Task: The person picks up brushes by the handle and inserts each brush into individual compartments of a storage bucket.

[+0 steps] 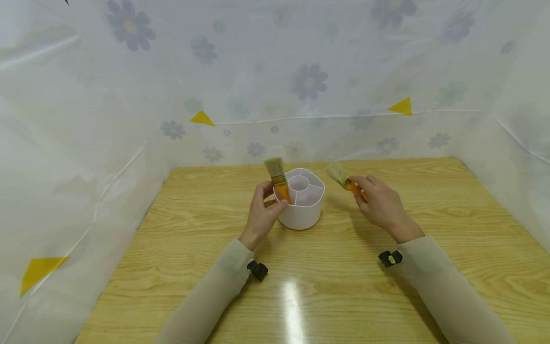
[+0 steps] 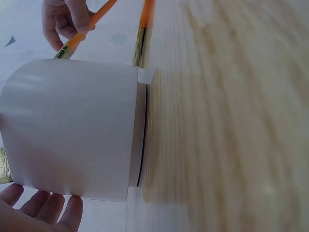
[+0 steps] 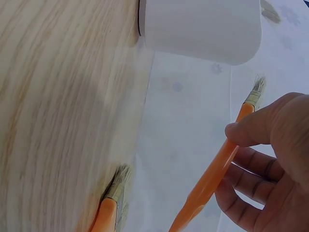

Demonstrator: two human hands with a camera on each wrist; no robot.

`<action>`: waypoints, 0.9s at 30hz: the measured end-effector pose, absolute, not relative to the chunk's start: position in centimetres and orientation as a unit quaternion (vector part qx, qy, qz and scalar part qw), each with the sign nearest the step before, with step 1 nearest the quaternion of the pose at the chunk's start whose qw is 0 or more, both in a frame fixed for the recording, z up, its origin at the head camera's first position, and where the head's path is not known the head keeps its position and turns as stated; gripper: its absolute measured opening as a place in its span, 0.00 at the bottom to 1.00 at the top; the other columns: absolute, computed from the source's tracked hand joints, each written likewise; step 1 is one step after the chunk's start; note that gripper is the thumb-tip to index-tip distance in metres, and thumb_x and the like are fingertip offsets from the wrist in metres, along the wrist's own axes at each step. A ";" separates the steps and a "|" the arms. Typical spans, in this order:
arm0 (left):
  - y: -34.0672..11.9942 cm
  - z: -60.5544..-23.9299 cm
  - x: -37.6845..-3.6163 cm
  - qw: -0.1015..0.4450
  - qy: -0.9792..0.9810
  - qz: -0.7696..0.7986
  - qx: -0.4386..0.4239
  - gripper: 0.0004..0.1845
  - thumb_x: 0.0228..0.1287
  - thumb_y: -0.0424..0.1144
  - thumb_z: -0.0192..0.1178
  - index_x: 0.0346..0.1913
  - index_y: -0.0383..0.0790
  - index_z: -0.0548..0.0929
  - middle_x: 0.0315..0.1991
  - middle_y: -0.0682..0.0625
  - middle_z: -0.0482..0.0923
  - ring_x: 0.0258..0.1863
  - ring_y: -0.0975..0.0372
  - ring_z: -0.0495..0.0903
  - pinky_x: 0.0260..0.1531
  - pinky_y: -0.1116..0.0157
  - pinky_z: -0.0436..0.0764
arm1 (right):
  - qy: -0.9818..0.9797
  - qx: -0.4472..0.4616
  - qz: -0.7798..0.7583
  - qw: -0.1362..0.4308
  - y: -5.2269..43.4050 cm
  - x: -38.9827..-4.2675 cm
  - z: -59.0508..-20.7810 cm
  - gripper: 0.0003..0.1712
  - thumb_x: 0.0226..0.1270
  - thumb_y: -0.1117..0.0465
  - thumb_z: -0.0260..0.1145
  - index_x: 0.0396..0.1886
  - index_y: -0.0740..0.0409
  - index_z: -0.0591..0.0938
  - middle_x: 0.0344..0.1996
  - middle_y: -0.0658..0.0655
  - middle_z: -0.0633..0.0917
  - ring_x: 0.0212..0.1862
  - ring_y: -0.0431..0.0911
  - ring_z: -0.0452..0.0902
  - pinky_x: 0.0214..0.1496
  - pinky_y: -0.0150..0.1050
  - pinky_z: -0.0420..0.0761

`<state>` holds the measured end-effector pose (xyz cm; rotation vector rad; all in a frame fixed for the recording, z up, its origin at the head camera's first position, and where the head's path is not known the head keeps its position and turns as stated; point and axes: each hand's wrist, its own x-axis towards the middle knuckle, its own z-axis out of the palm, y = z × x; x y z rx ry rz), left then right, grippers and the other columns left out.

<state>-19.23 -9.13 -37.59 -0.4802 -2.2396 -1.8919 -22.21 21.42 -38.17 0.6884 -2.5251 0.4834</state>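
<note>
Pinching an orange handle between thumb and fingertips, the left hand (image 1: 263, 210) is holding one brush (image 1: 278, 180) upright, bristles up, at the near-left rim of the white holder (image 1: 301, 210). From the head view the handle's lower end seems to be going into the outer compartment on that side, though the fingers are hiding the tip, so I cannot tell whether it is bottoming out. The other fingers of that hand are curling loosely beside the holder's wall (image 2: 72, 130), apparently just touching it.

The right hand (image 1: 380, 205) is gripping a second brush (image 1: 343, 179) by its orange handle (image 3: 212, 174), thumb on top and fingers curled beneath, bristles pointing up and toward the holder. This brush is hanging in the air to the right of the holder, apart from its rim.

The holder is standing on the wooden table (image 1: 386, 296), near the middle and toward the far edge, showing a round centre well with curved compartments around it.

Doing this well, in my judgement, is calling for keeping the left brush vertical while loosening the pinch, so the handle is sliding down rather than tipping the light holder. The right brush is probably needing its handle turned downward over a free compartment on the right, with the holder steadied.
</note>
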 end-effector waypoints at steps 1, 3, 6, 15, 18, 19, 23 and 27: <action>-9.1 -37.6 -19.2 0.084 -0.751 -0.634 -0.162 0.30 0.62 0.29 0.60 0.65 0.26 0.62 0.61 0.34 0.64 0.62 0.44 0.65 0.58 0.43 0.67 | -0.920 0.253 0.176 0.241 21.4 -22.2 -38.1 0.24 0.59 0.69 0.67 0.56 0.59 0.77 0.35 0.60 0.79 0.25 0.48 0.73 0.22 0.44 0.74; -9.2 -37.6 -19.2 0.083 -0.753 -0.631 -0.163 0.30 0.62 0.29 0.60 0.65 0.26 0.61 0.61 0.33 0.64 0.62 0.44 0.65 0.58 0.43 0.67 | -0.918 0.257 0.174 0.246 21.3 -22.2 -38.1 0.24 0.58 0.69 0.67 0.56 0.59 0.76 0.35 0.60 0.78 0.25 0.48 0.72 0.22 0.43 0.74; -9.2 -37.5 -19.2 0.080 -0.755 -0.630 -0.162 0.31 0.62 0.30 0.61 0.65 0.26 0.61 0.62 0.33 0.64 0.62 0.43 0.64 0.58 0.42 0.66 | -0.916 0.261 0.172 0.251 21.2 -22.1 -38.1 0.25 0.57 0.70 0.67 0.56 0.59 0.76 0.34 0.60 0.78 0.25 0.48 0.72 0.21 0.43 0.73; -9.2 -37.4 -19.2 0.076 -0.758 -0.628 -0.161 0.32 0.62 0.31 0.62 0.66 0.27 0.61 0.62 0.33 0.64 0.62 0.43 0.64 0.58 0.42 0.66 | -0.907 0.275 0.177 0.266 20.8 -22.0 -37.9 0.26 0.57 0.70 0.68 0.57 0.59 0.76 0.36 0.60 0.78 0.28 0.51 0.74 0.23 0.46 0.76; -9.2 -37.4 -19.2 0.076 -0.758 -0.627 -0.162 0.32 0.62 0.31 0.62 0.66 0.27 0.61 0.62 0.34 0.64 0.62 0.44 0.64 0.58 0.42 0.66 | -0.904 0.280 0.179 0.269 20.6 -21.9 -37.8 0.26 0.57 0.69 0.68 0.57 0.59 0.76 0.36 0.60 0.78 0.28 0.51 0.74 0.23 0.46 0.76; -9.2 -37.4 -19.2 0.076 -0.758 -0.627 -0.162 0.32 0.62 0.31 0.62 0.66 0.26 0.61 0.62 0.34 0.64 0.62 0.44 0.64 0.58 0.42 0.66 | -0.903 0.281 0.179 0.271 20.6 -21.9 -37.8 0.26 0.57 0.69 0.68 0.57 0.59 0.76 0.36 0.60 0.78 0.28 0.51 0.74 0.23 0.45 0.76; -9.2 -37.4 -19.3 0.075 -0.758 -0.628 -0.161 0.32 0.62 0.31 0.61 0.66 0.26 0.61 0.62 0.33 0.64 0.62 0.43 0.64 0.58 0.43 0.66 | -0.900 0.285 0.182 0.275 20.5 -21.9 -37.7 0.26 0.56 0.70 0.68 0.57 0.59 0.76 0.35 0.60 0.78 0.28 0.50 0.74 0.23 0.45 0.76; -9.1 -37.4 -19.3 0.071 -0.759 -0.627 -0.159 0.32 0.63 0.31 0.61 0.67 0.26 0.61 0.62 0.33 0.64 0.62 0.44 0.64 0.58 0.43 0.66 | -0.899 0.286 0.185 0.276 20.4 -21.8 -37.7 0.27 0.56 0.70 0.69 0.57 0.59 0.76 0.36 0.60 0.78 0.28 0.50 0.74 0.23 0.45 0.76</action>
